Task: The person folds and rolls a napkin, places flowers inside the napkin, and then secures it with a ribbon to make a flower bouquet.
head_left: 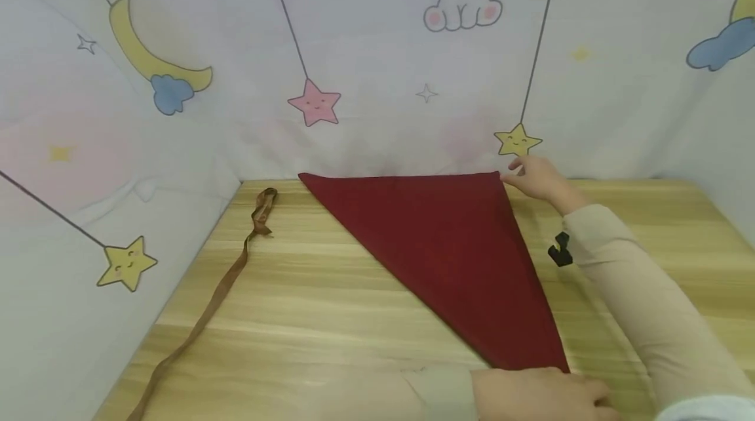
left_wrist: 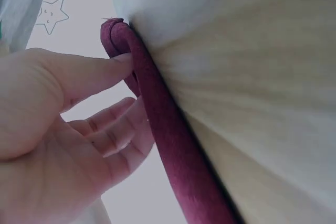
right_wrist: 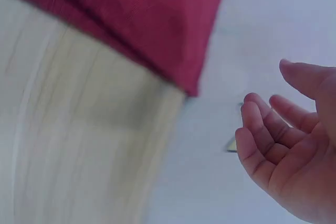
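Observation:
A dark red cloth (head_left: 436, 244), folded into a triangle, lies flat on the wooden table. My left hand (head_left: 537, 395) is at its near corner, at the bottom of the head view. In the left wrist view the thumb and fingers of my left hand (left_wrist: 73, 124) pinch the folded corner of the red cloth (left_wrist: 163, 119). My right hand (head_left: 537, 178) is beside the far right corner, with fingers loosely bent. The right wrist view has this right hand (right_wrist: 294, 140) holding nothing, a gap away from the tip of the red cloth (right_wrist: 157, 24).
A brown ribbon (head_left: 221, 290) runs down the left part of the wooden table (head_left: 330, 316), bunched at its far end. A small black object (head_left: 560, 250) shows beside the right sleeve. A white printed fabric backdrop (head_left: 383, 80) rises behind the table and at its sides.

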Demonstrator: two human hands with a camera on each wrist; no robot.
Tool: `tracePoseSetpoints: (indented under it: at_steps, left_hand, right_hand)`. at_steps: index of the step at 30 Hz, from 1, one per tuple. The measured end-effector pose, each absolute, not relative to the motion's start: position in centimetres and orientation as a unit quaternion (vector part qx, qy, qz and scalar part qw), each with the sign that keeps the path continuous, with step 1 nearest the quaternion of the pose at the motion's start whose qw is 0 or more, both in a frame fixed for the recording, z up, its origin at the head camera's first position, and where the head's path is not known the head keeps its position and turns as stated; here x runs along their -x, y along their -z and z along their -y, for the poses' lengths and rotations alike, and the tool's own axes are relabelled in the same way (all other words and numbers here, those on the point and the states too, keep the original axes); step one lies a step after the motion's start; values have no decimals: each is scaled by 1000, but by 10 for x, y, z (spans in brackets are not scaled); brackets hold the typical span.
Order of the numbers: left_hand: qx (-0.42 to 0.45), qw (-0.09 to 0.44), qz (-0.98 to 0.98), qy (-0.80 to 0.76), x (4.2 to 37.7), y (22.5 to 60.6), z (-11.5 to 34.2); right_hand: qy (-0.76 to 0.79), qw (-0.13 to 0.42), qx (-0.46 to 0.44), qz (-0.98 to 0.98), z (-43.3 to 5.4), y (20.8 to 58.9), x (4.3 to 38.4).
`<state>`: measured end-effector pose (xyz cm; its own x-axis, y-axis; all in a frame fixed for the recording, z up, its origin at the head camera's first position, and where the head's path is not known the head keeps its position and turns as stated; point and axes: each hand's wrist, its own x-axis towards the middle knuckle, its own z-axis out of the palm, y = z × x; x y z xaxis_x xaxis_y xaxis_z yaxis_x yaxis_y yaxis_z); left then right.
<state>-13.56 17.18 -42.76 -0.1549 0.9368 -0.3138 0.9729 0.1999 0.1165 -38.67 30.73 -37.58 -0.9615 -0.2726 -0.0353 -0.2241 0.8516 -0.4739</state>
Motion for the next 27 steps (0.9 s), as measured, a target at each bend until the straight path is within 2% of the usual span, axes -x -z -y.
tracePoseSetpoints:
  at_steps: [1, 3, 13, 18, 27]
  left_hand:
    - [-649, 125, -747, 77, 136, 426, -168]
    - [-649, 98, -750, 79, 140, 425, -161]
    - [-557, 51, -825, 78, 159, 420, -114]
    - [-524, 52, -848, 66, 162, 418, -93]
    - [-511, 67, -857, 25, 164, 418, -79]
  right_hand:
    - [245, 45, 134, -959, -306, 371, 382]
    - [254, 34, 145, -956, -304, 363, 371]
    - [268, -13, 237, -934, -308, 346, 283]
    - [264, -44, 289, -919, -314, 360, 238]
    - [320, -26, 421, -848, -314, 415, 181]
